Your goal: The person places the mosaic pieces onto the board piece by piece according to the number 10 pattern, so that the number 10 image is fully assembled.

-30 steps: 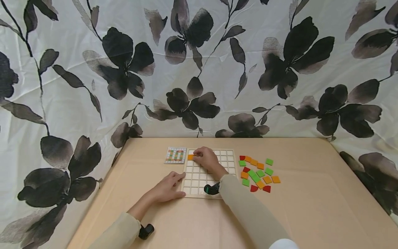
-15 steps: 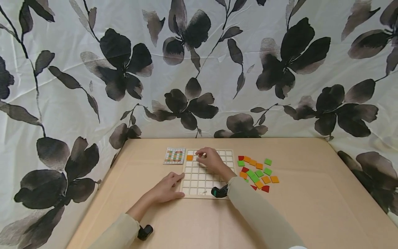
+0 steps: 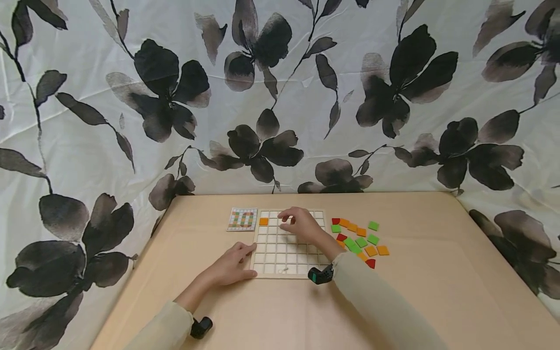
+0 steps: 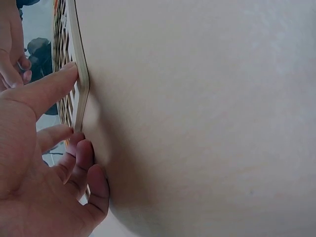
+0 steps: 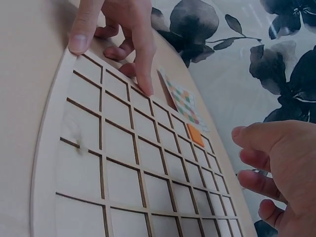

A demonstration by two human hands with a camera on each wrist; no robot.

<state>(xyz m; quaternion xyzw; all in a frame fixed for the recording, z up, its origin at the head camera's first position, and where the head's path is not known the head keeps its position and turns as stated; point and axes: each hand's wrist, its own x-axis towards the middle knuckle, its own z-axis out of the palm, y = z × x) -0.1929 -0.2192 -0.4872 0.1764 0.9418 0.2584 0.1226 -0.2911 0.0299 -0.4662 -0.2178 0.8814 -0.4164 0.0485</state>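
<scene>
A pale wooden board [image 3: 277, 250] with a raised grid of square cells lies on the table. My left hand [image 3: 229, 266] rests at its left edge; the thumb touches the near corner and the index fingertip sits farther up that side. In the left wrist view, the other fingers of the left hand [image 4: 44, 163] bend loosely beside the board. One orange square tile [image 5: 195, 135] lies in a cell near the far left corner. Over the far part of the grid, to the tile's right, hovers my right hand [image 3: 304, 226], fingers loosely bent with nothing between them.
A small card [image 3: 242, 219] printed with a coloured grid pattern lies left of the board. Loose green, orange and red tiles [image 3: 360, 232] are scattered to its right, partly behind the right forearm. A floral cloth [image 3: 262, 97] hangs behind the table.
The right hand has let go of the orange tile and moved right, away from it. The left hand keeps its place at the board's edge. The head view has shifted slightly.
</scene>
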